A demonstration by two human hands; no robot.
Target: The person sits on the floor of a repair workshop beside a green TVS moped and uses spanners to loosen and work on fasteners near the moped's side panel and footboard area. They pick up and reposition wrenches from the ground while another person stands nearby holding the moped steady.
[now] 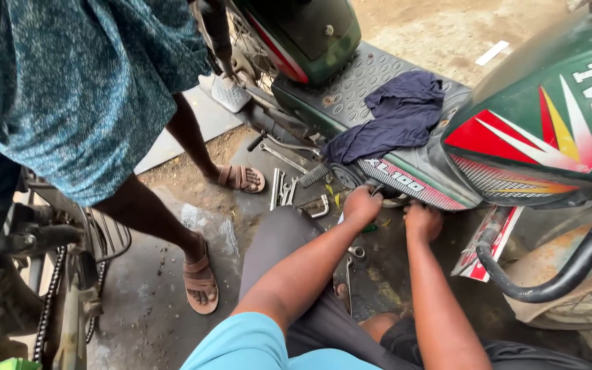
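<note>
I crouch beside a green moped lying on its side. My left hand is closed around a part at the lower edge of its side panel, beside a dark round fitting. My right hand is curled shut just to the right, pressed under the same panel edge; what it grips is hidden. A dark blue rag lies on the moped's perforated footboard.
Another person in a patterned teal shirt and brown sandals stands at left. Several spanners lie on the oily concrete. A chain and frame of another bike are at far left. A black crash bar curves at right.
</note>
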